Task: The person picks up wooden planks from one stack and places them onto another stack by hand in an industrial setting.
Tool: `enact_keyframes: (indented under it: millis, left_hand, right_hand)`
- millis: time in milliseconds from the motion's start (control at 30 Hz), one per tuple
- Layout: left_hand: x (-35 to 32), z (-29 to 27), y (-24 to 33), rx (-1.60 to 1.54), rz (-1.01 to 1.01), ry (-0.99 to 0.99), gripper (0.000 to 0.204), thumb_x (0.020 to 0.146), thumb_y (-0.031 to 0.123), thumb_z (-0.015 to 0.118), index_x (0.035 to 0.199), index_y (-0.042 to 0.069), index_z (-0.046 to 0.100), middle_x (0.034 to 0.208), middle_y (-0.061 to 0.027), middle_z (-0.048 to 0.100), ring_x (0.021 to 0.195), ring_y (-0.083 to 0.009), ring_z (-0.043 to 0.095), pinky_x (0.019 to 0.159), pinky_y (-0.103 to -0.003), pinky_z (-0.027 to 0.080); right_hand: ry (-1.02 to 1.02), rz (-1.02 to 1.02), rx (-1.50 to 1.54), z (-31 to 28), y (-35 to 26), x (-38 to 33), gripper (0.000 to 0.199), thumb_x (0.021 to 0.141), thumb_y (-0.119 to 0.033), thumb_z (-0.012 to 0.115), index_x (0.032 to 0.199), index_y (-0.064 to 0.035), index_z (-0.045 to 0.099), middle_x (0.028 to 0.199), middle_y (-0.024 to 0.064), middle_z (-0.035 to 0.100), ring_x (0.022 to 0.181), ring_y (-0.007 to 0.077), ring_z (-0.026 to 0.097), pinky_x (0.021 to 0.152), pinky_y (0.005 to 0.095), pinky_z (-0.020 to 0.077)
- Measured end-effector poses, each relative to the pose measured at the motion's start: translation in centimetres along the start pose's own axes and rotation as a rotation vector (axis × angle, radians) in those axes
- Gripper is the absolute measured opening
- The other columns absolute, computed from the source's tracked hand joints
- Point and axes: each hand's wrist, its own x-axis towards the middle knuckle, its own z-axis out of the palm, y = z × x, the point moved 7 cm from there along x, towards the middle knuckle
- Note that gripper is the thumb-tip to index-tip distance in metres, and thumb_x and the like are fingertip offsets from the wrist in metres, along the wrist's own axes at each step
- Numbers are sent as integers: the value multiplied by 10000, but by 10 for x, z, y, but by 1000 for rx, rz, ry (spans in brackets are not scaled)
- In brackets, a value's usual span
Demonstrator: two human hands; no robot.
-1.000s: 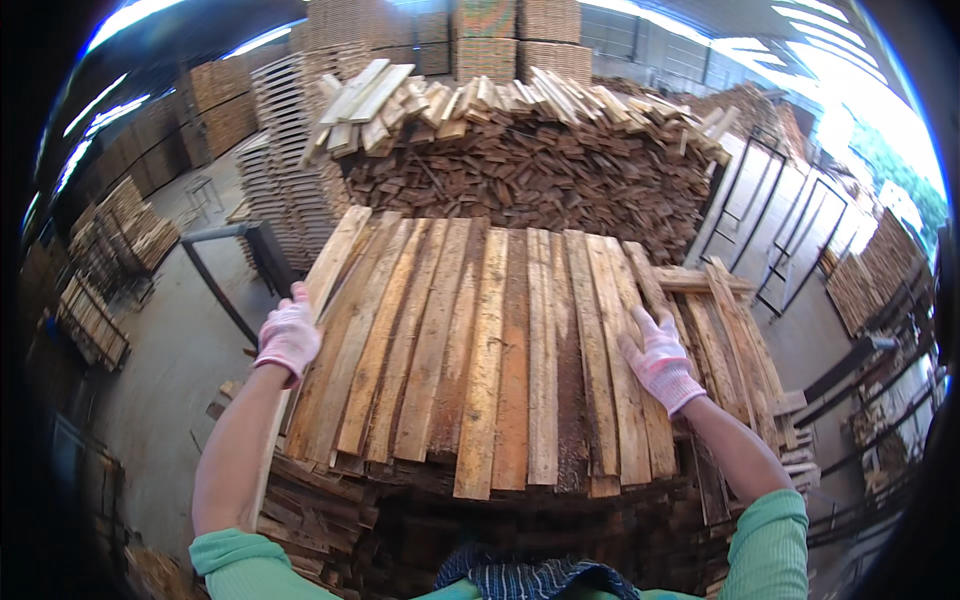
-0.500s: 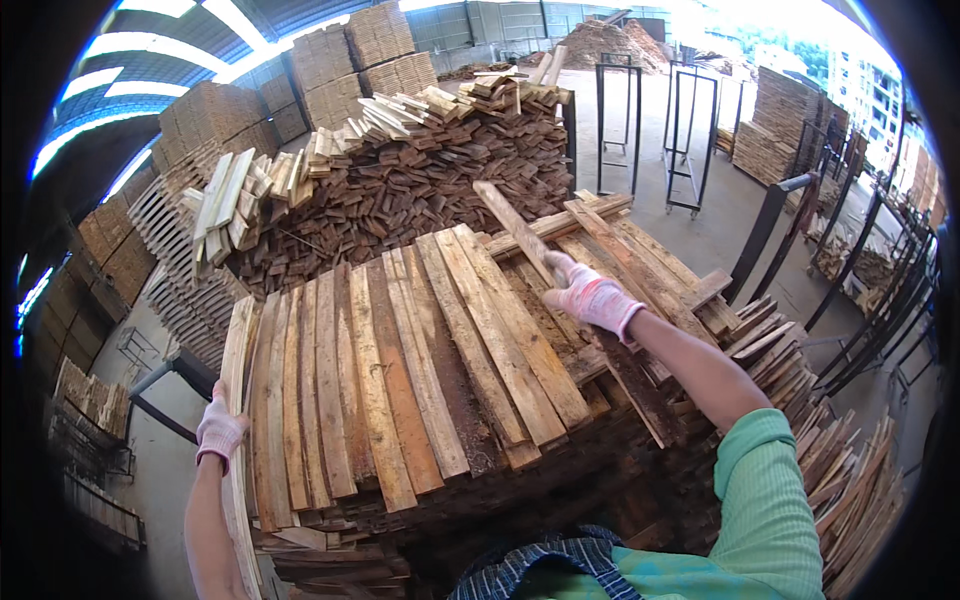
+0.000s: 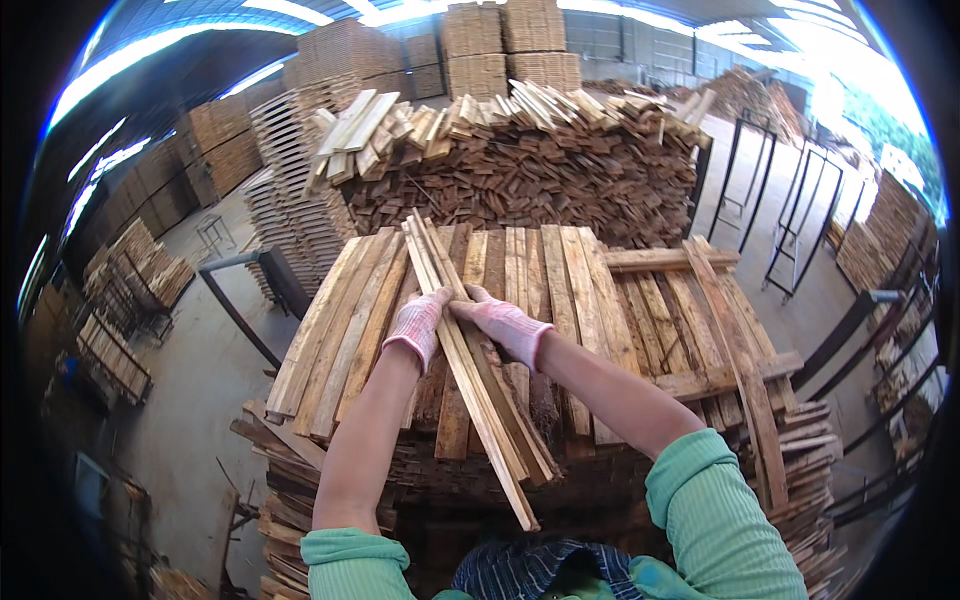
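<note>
Where the two gloved hands come together, over the middle of a layer of boards, the left grip is curled around a slim bundle of wood strips, opened only as wide as the wood it grasps. The right grip closes on the same bundle from the other side, just beside the left; how far its fingers wrap underneath is hidden. The bundle counts at least three strips, pale ones on the left and a darker strip on the right; overlap prevents an exact count. It slants from beyond the hands down toward the person's body, its lower ends jutting past the near edge of the boards.

Beneath it, the layer of boards lies side by side, more than ten of them, on top of a stacked pile. To the right, two crosspieces rest over lower boards, with one slanting board laid across both.

Farther out, a large heap of short dark pieces carries paler boards. Two upright black metal frames stand on the floor right of it, and tall wood stacks rise behind.
</note>
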Motion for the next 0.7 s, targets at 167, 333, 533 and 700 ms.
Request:
enact_keyframes:
  millis: [167, 333, 533, 700]
  left_hand:
    - [-31, 25, 11, -54, -9, -10, 248, 936, 220, 675, 1086, 34, 608, 811, -110, 652, 642, -261, 673, 545, -409, 610]
    - [-107, -12, 60, -276, 49, 69, 279, 923, 169, 681, 1069, 28, 491, 738, -101, 597, 564, -200, 584, 491, -313, 564]
    - [-208, -121, 101, -179, 462, 478, 368, 918, 397, 696, 1018, 55, 603, 810, -85, 639, 655, -183, 633, 589, -300, 564]
    - [-305, -146, 42, -307, 402, 487, 450, 975, 467, 611, 1060, 25, 600, 824, -127, 679, 673, -251, 676, 637, -377, 595]
  right_hand:
    - [-79, 102, -72, -23, -3, -15, 768, 930, -279, 676, 1558, -45, 301, 819, 69, 624, 614, 115, 550, 505, 281, 445]
    - [-180, 40, -756, -53, -36, -35, 859, 887, -295, 639, 1607, -95, 216, 1209, 213, 623, 567, 133, 479, 490, 270, 434]
    - [-196, -403, -1636, -101, -20, -3, 690, 964, -235, 560, 1593, -232, 276, 1395, 261, 534, 939, 352, 710, 688, 394, 596]
    - [-42, -208, -1521, -108, -1, -1, 620, 989, -305, 576, 1554, -191, 349, 1353, 261, 549, 1228, 424, 561, 1033, 485, 480]
